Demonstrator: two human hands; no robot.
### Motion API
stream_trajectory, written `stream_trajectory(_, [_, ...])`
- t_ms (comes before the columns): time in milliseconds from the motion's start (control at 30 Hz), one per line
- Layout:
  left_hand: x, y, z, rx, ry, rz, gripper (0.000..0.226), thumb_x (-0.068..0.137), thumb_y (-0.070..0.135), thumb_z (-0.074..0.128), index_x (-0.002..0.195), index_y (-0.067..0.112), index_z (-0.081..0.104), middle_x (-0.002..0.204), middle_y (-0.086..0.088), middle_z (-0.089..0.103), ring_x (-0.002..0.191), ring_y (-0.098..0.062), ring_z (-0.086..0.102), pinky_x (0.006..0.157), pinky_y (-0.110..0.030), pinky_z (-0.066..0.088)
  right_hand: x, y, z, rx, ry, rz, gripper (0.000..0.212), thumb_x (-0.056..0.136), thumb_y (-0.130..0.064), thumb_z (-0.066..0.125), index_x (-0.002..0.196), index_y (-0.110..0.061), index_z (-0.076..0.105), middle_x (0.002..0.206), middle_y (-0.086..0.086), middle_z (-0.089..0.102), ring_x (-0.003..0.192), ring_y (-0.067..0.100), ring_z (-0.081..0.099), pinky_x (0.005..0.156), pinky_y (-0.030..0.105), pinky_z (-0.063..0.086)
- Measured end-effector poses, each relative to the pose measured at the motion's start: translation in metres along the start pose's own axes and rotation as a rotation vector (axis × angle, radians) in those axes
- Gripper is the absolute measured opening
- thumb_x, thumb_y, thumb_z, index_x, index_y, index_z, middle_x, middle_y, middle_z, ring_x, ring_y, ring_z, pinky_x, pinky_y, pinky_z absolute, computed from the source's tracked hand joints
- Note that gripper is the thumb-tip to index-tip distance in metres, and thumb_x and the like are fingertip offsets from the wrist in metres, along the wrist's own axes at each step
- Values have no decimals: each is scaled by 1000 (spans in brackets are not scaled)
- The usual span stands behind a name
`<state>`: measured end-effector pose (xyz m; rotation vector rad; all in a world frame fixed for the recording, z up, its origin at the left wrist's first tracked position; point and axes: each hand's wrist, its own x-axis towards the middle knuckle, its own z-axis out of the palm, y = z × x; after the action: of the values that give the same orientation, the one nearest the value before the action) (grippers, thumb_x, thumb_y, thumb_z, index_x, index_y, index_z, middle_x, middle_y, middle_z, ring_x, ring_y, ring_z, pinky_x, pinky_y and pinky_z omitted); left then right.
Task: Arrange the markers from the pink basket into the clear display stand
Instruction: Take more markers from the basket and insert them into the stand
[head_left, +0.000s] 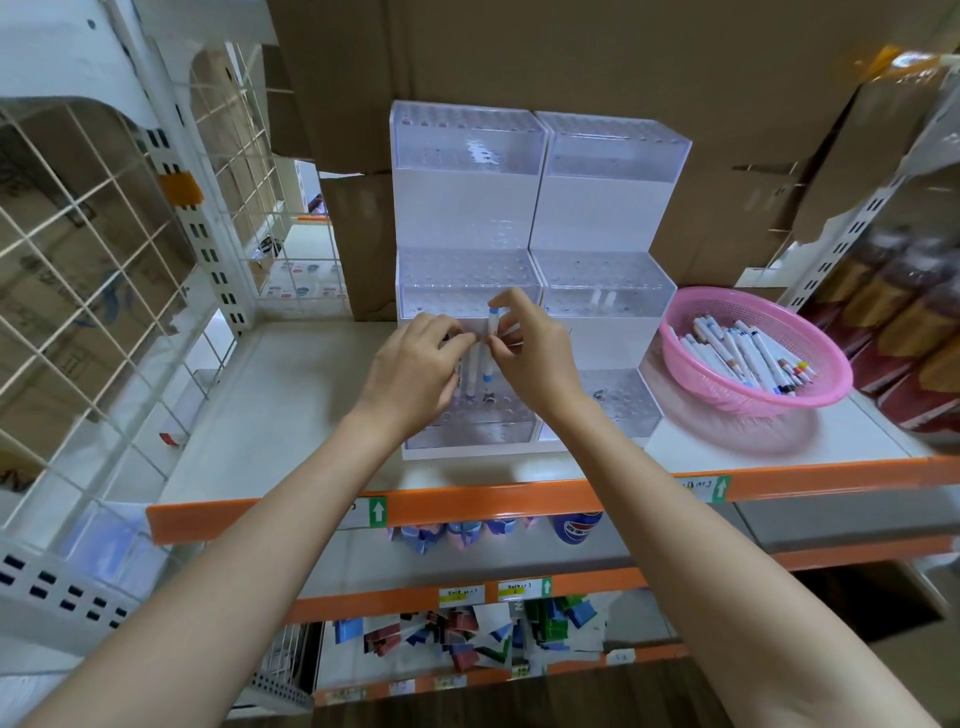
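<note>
A clear three-tier display stand (467, 208) stands on the shelf, with a second one (608, 208) joined on its right. My right hand (530, 353) pinches a white marker with a blue cap (491, 343), held upright over the lowest tier of the left stand. My left hand (415, 369) has its fingers curled beside that marker and touches another white marker (472, 376) standing in the tier. The pink basket (696, 306) sits to the right of the stands and holds several white markers (737, 353) with coloured ends.
The white shelf (291, 415) has an orange front edge (467, 504). A white wire grid panel (104, 260) closes the left side. Cardboard boxes (571, 52) stand behind the stands. Bottled goods (909, 322) fill the right edge. Lower shelves hold packaged items.
</note>
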<state>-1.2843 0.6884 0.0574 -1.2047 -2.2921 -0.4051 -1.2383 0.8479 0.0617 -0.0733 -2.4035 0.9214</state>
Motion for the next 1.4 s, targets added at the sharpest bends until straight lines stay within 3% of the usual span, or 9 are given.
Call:
stream_trajectory(300, [2, 3, 2, -19, -3, 11, 35, 74, 3, 63, 108, 5, 66, 104, -10, 63, 95, -30, 58, 79, -39, 50, 1, 1, 0, -12, -9, -4, 27, 85, 0, 62, 106, -13, 52, 86, 2, 60, 77, 21, 64, 72, 41, 55])
stream_trajectory(600, [3, 1, 0, -36, 10, -2, 39, 70, -1, 64, 108, 5, 67, 102, -10, 64, 94, -31, 59, 78, -40, 50, 7, 2, -5, -76, -47, -39, 25, 82, 1, 64, 100, -11, 51, 73, 2, 55, 65, 26, 58, 64, 35, 50])
stream_trajectory(900, [1, 0, 1, -42, 10, 4, 44, 68, -4, 63, 111, 4, 67, 100, -11, 63, 93, -31, 59, 79, -40, 50, -3, 13, 6, -84, -117, -36, 26, 79, 6, 61, 97, -9, 50, 72, 10, 59, 69, 32, 58, 66, 46, 53])
stream_trajectory(1133, [-2, 0, 1, -42, -19, 0, 50, 67, -5, 63, 116, 4, 65, 103, -12, 62, 95, -31, 58, 82, -41, 50, -8, 17, 6, -53, -64, -29, 9, 88, -5, 62, 93, -9, 55, 71, 10, 63, 64, 32, 59, 62, 44, 52])
stream_trajectory(1233, [-1, 1, 1, -35, -25, -7, 49, 68, -4, 63, 116, 4, 65, 103, -12, 62, 96, -31, 58, 82, -41, 50, -7, 15, 3, -93, -103, -16, 11, 89, -12, 61, 99, -14, 57, 77, 5, 65, 70, 29, 61, 63, 43, 53])
stream_trajectory(1400, [1, 4, 2, 13, -38, 7, 51, 70, 4, 62, 121, 8, 62, 109, -10, 62, 100, -31, 58, 86, -40, 46, -13, 12, -11, -285, -111, -42, 30, 91, -26, 61, 121, -24, 54, 108, -6, 63, 97, 18, 57, 67, 31, 45])
